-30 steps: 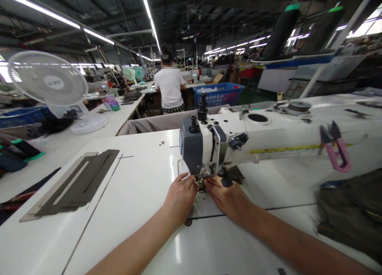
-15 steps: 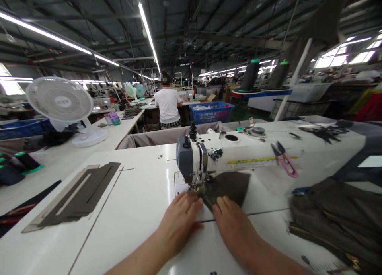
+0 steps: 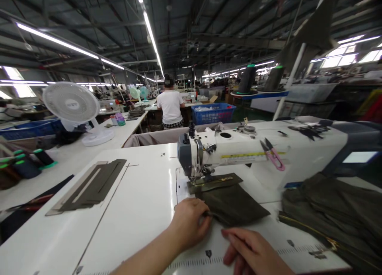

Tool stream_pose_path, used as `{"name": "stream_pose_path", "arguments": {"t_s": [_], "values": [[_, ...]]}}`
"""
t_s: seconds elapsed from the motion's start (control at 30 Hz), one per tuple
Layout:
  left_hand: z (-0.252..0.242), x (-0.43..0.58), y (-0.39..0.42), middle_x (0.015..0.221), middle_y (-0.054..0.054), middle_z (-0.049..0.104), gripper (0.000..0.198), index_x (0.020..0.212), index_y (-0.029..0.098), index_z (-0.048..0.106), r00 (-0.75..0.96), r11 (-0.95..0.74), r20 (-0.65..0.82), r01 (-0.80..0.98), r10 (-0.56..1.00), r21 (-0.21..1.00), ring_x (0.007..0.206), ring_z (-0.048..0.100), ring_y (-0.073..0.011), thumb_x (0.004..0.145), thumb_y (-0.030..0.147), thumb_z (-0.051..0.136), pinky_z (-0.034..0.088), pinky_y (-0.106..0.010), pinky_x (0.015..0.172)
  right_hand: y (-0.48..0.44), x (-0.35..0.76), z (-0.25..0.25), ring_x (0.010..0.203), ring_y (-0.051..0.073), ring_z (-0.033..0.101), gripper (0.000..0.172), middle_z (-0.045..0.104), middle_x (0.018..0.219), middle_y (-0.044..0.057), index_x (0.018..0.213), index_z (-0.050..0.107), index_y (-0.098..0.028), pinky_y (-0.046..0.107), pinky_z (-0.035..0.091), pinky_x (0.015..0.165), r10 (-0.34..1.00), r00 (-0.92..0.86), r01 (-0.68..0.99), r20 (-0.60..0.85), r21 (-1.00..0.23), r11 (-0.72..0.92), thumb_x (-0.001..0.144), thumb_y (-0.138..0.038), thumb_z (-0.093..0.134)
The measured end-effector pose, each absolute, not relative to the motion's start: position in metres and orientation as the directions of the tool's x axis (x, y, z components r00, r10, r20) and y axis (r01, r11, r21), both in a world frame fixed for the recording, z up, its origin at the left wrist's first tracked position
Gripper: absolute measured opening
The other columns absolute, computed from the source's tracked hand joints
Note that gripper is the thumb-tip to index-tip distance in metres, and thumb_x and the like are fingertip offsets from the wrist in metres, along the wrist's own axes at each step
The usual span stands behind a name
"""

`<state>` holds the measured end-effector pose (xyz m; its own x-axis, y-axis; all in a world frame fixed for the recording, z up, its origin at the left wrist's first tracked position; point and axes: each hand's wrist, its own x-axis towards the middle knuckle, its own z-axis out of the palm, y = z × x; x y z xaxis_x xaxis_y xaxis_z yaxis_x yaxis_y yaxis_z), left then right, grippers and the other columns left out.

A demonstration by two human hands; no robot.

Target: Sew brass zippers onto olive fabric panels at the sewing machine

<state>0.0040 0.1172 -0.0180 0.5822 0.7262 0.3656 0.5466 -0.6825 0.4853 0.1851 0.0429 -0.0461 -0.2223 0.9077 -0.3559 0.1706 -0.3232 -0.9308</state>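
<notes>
A white sewing machine (image 3: 238, 149) stands in the middle of a white table (image 3: 140, 203). A dark olive fabric piece (image 3: 231, 203) with a zipper edge lies under its presser foot and reaches toward me. My left hand (image 3: 189, 221) is closed, pinching the near left edge of that fabric. My right hand (image 3: 252, 253) hovers low over the table just in front of the fabric, fingers loosely curled, holding nothing that I can see.
A pile of dark olive fabric (image 3: 331, 215) lies at the right. Pink thread snips (image 3: 273, 155) rest on the machine arm. Grey templates (image 3: 89, 185) lie at the left, with a white fan (image 3: 71, 106) behind. A person in a white shirt (image 3: 170, 106) sits farther back, near a blue basket (image 3: 213, 114).
Both hands have drawn back from the needle toward me. The fabric now lies farther out from the presser foot. My left hand has gone from flat to pinching its edge; my right has left it.
</notes>
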Motion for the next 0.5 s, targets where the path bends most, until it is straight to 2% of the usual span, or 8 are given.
{"name": "stream_pose_path", "arguments": {"t_s": [0.1, 0.2, 0.27, 0.33, 0.37, 0.43, 0.47, 0.5], "values": [[-0.018, 0.003, 0.116, 0.075, -0.004, 0.064, 0.014, 0.076, 0.017, 0.063, 0.439, -0.517, 0.313, 0.492, 0.842, 0.701, 0.074, 0.058, -0.0187, 0.076, 0.022, 0.051, 0.044, -0.029, 0.072, 0.047, 0.169, -0.041, 0.061, 0.018, 0.065, 0.057, 0.067, 0.078, 0.010, 0.095, 0.052, -0.013, 0.021, 0.044, 0.049, 0.831, -0.311, -0.103, -0.462, -0.852, -0.513, 0.065, -0.061, 0.059], [-0.020, -0.003, 0.118, 0.062, -0.001, 0.058, 0.024, 0.067, 0.014, 0.060, 0.350, -0.253, 0.149, 0.272, 0.925, 0.928, 0.064, 0.053, -0.0158, 0.078, 0.032, 0.050, 0.041, -0.025, 0.061, 0.055, 0.147, -0.032, 0.066, 0.019, 0.066, 0.058, 0.067, 0.081, 0.011, 0.090, 0.050, -0.014, 0.025, 0.048, 0.056, 0.788, -0.360, -0.320, -0.499, -0.727, -0.607, 0.060, -0.060, 0.066], [-0.020, -0.006, 0.117, 0.057, 0.000, 0.054, 0.032, 0.062, 0.013, 0.059, 0.381, -0.100, 0.043, 0.132, 0.923, 0.986, 0.061, 0.049, -0.0145, 0.077, 0.041, 0.054, 0.038, -0.024, 0.058, 0.065, 0.130, -0.027, 0.066, 0.020, 0.065, 0.060, 0.066, 0.083, 0.010, 0.092, 0.050, -0.014, 0.029, 0.050, 0.056, 0.812, -0.358, -0.424, -0.461, -0.694, -0.581, 0.060, -0.063, 0.064], [-0.020, -0.008, 0.117, 0.054, 0.001, 0.050, 0.040, 0.058, 0.012, 0.057, 0.401, -0.002, -0.027, 0.071, 0.916, 0.997, 0.057, 0.047, -0.0130, 0.074, 0.048, 0.057, 0.037, -0.024, 0.055, 0.078, 0.116, -0.025, 0.065, 0.020, 0.065, 0.059, 0.065, 0.082, 0.010, 0.092, 0.052, -0.014, 0.031, 0.051, 0.056, 0.881, -0.310, -0.428, -0.357, -0.775, -0.465, 0.068, -0.067, 0.054], [-0.019, -0.010, 0.118, 0.053, 0.001, 0.049, 0.043, 0.057, 0.012, 0.056, 0.398, 0.026, -0.047, 0.058, 0.916, 0.998, 0.055, 0.046, -0.0125, 0.074, 0.051, 0.056, 0.037, -0.024, 0.054, 0.084, 0.112, -0.026, 0.062, 0.019, 0.064, 0.056, 0.065, 0.078, 0.010, 0.088, 0.053, -0.013, 0.030, 0.051, 0.054, 0.929, -0.261, -0.344, -0.263, -0.874, -0.344, 0.075, -0.067, 0.045], [-0.014, -0.017, 0.124, 0.052, 0.000, 0.050, 0.044, 0.059, 0.012, 0.056, 0.364, 0.045, -0.053, 0.030, 0.930, 0.999, 0.054, 0.048, -0.0135, 0.075, 0.053, 0.054, 0.040, -0.025, 0.053, 0.095, 0.113, -0.027, 0.053, 0.015, 0.061, 0.052, 0.063, 0.066, 0.007, 0.078, 0.056, -0.013, 0.027, 0.050, 0.049, 0.985, -0.140, 0.132, 0.096, -0.984, 0.115, 0.088, -0.056, 0.029], [-0.010, -0.023, 0.129, 0.055, -0.001, 0.053, 0.042, 0.062, 0.012, 0.058, 0.340, 0.031, -0.032, 0.007, 0.940, 0.999, 0.057, 0.051, -0.0153, 0.076, 0.052, 0.053, 0.043, -0.027, 0.056, 0.100, 0.118, -0.027, 0.052, 0.013, 0.060, 0.049, 0.062, 0.065, 0.005, 0.076, 0.056, -0.013, 0.025, 0.049, 0.048, 0.935, -0.142, 0.434, 0.325, -0.829, 0.354, 0.091, -0.050, 0.028], [-0.006, -0.031, 0.135, 0.059, -0.003, 0.057, 0.039, 0.067, 0.012, 0.059, 0.312, 0.006, 0.000, -0.019, 0.950, 1.000, 0.063, 0.055, -0.0175, 0.077, 0.049, 0.051, 0.045, -0.029, 0.062, 0.106, 0.126, -0.027, 0.054, 0.012, 0.059, 0.044, 0.062, 0.068, 0.004, 0.078, 0.058, -0.014, 0.025, 0.049, 0.050, 0.838, -0.196, 0.656, 0.509, -0.567, 0.498, 0.093, -0.045, 0.030]]}}
